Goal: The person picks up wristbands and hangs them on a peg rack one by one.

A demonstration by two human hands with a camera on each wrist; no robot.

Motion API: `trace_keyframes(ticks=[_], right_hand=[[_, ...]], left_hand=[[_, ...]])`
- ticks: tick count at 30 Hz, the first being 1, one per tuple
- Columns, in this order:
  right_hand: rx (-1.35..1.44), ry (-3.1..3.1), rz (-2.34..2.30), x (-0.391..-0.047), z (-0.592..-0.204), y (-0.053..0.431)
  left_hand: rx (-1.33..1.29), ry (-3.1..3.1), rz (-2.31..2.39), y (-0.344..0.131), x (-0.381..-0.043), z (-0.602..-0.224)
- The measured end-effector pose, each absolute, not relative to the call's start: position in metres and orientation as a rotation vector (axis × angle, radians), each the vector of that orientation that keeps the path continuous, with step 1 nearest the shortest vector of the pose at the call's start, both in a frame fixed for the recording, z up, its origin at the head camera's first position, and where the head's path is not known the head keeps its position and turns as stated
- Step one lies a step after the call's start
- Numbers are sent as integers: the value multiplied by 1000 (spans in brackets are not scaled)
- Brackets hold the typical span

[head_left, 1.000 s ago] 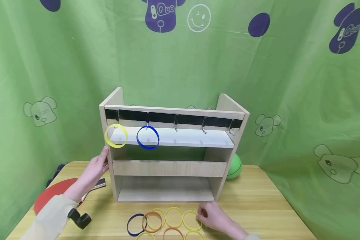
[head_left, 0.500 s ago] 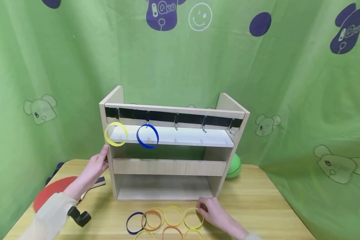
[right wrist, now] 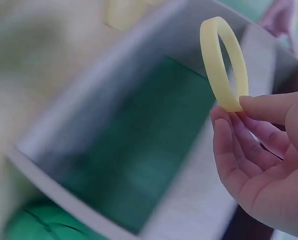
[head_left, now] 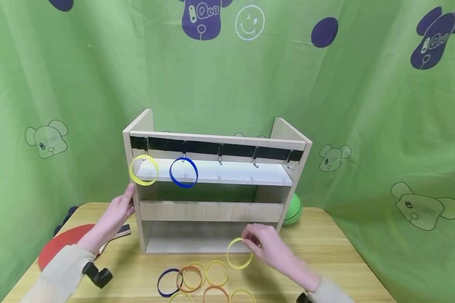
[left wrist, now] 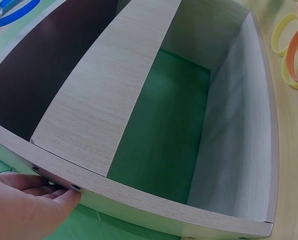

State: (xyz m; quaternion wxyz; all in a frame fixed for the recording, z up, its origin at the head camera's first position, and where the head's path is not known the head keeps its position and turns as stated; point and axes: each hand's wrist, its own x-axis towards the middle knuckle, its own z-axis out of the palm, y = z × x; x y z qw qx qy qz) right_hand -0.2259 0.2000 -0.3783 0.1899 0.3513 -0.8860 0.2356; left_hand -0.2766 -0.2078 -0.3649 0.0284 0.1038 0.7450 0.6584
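In the head view my right hand (head_left: 269, 246) pinches a yellow wristband (head_left: 239, 253) between thumb and fingertips. The band hangs in front of the shelf's lower compartment; in the right wrist view the yellow band (right wrist: 222, 65) rises above my fingertips. My left hand (head_left: 115, 212) rests against the left side panel of the pale wooden shelf (head_left: 212, 211), its fingers (left wrist: 64, 197) touching the outer face. A yellow wristband (head_left: 131, 176) and a blue wristband (head_left: 183, 184) hang on the two leftmost hooks. Before the shelf lie several wristbands, among them an orange wristband (head_left: 190, 291) overlapping a dark blue wristband (head_left: 160, 286).
The bare hooks (head_left: 255, 163) hang on the right part of the black strip. A red table tennis bat (head_left: 57, 248) lies under my left forearm. Behind the shelf's right side sits a green ball (head_left: 295, 208). A green patterned curtain (head_left: 220, 75) surrounds the table (head_left: 318, 256).
My right hand has taken hold of the rightmost yellow wristband in the upper row and lifted it off the table, up and slightly left. My left hand stays at the side panel.
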Motion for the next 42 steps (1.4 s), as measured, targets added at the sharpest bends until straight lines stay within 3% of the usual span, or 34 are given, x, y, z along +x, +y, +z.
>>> trace_keyframes(ticks=[11, 18, 31, 42], right_hand=[[1105, -2196, 580, -225, -262, 177], [1073, -2135, 521, -233, -216, 159], [1013, -2200, 408, -263, -205, 140], [988, -2207, 388, -251, -210, 147]], left_hand=[[330, 2294, 2038, -209, -278, -365], [321, 2302, 2034, -210, -277, -364], [335, 2292, 2037, -209, -277, -365], [332, 2275, 2052, -209, -278, -365]])
